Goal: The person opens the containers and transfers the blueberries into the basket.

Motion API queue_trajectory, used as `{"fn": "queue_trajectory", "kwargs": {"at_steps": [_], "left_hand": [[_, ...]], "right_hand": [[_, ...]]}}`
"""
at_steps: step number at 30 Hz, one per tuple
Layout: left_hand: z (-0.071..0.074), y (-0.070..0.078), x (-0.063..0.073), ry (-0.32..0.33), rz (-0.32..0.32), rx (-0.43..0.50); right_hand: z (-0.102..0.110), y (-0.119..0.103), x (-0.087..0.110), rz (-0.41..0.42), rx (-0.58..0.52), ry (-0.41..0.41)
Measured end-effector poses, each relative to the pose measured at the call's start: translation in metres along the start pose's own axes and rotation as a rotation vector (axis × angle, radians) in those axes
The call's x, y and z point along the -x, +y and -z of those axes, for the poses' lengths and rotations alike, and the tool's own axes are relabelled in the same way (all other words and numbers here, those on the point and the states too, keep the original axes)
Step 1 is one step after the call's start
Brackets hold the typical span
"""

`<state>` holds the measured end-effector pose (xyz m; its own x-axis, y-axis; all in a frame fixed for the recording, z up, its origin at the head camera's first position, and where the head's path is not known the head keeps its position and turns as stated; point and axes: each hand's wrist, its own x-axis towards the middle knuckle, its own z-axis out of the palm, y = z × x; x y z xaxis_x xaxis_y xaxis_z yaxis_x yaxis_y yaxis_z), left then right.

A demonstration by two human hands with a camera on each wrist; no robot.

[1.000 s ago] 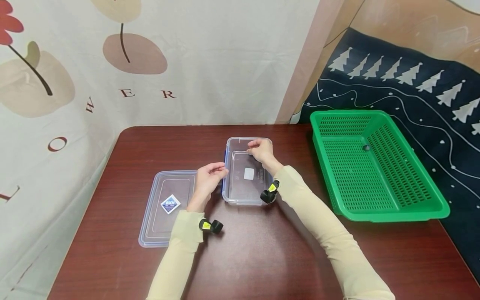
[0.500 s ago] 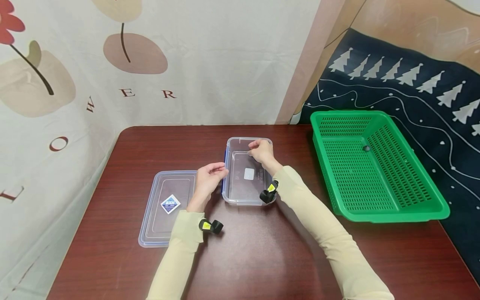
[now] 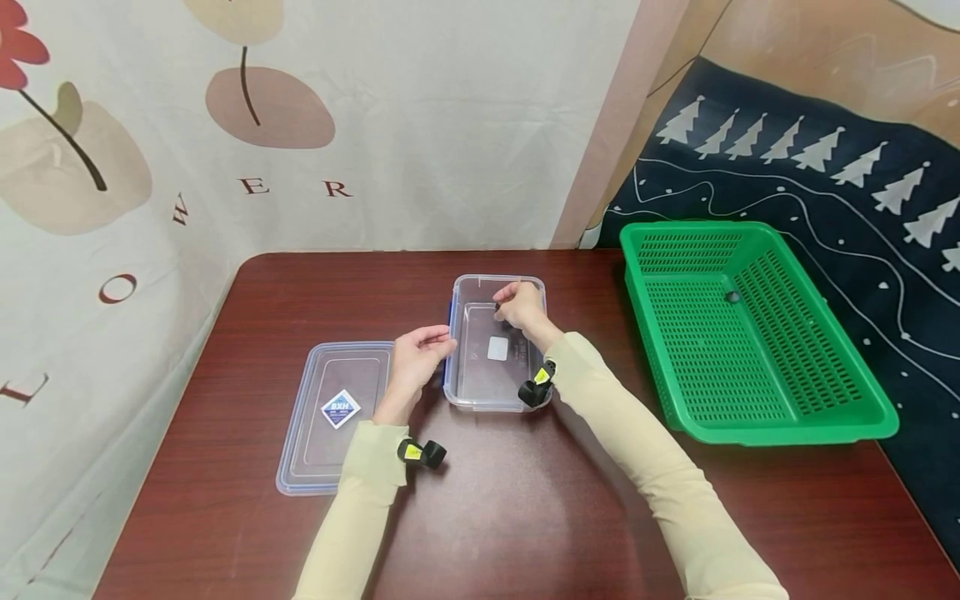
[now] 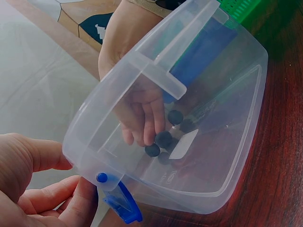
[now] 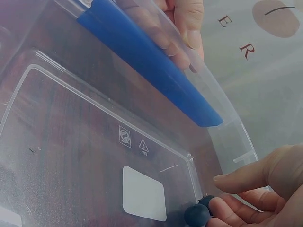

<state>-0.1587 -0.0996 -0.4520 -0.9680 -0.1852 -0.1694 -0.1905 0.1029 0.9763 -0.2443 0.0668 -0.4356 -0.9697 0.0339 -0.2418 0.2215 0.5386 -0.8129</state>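
Observation:
A clear lidless plastic box (image 3: 480, 392) with blue side clips stands in front of me. My left hand (image 3: 420, 354) pinches its left rim, thumb (image 4: 45, 153) at the edge and fingers beside the lowered blue clip (image 4: 122, 201). Inside the box is my right hand (image 3: 521, 307), low at the far end. Several dark blueberries (image 4: 163, 139) lie by its fingertips. In the right wrist view one finger touches a blueberry (image 5: 196, 215), while the thumb (image 5: 241, 181) stands apart from it. The palm side is partly hidden in that view.
To the left a clear lid (image 3: 300, 450) with a BXH sticker lies flat, partly under my left forearm. A green perforated basket (image 3: 750, 429) stands at the right with one small dark round thing (image 3: 732, 296) inside. The table (image 3: 480, 533) ends near the curtain.
My right hand has dipped slightly and its fingers have loosened. A dark berry now shows below its fingertips in the head view. The left hand and the box have stayed put.

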Motion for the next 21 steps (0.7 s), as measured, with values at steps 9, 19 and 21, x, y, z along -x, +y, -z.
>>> {"fn": "queue_trajectory", "kwargs": {"at_steps": [9, 19, 21], "left_hand": [[-0.0007, -0.0005, -0.0003, 0.003, 0.002, -0.001], [-0.0014, -0.0009, -0.0014, 0.008, 0.019, -0.016], [-0.0017, -0.0008, -0.0014, 0.008, 0.02, -0.018]], "right_hand": [[-0.0006, 0.0014, 0.0003, -0.022, 0.085, -0.068], [-0.0022, 0.0042, -0.0033, -0.046, 0.125, -0.134], [-0.0032, 0.005, -0.0043, -0.046, 0.135, -0.145]]}}
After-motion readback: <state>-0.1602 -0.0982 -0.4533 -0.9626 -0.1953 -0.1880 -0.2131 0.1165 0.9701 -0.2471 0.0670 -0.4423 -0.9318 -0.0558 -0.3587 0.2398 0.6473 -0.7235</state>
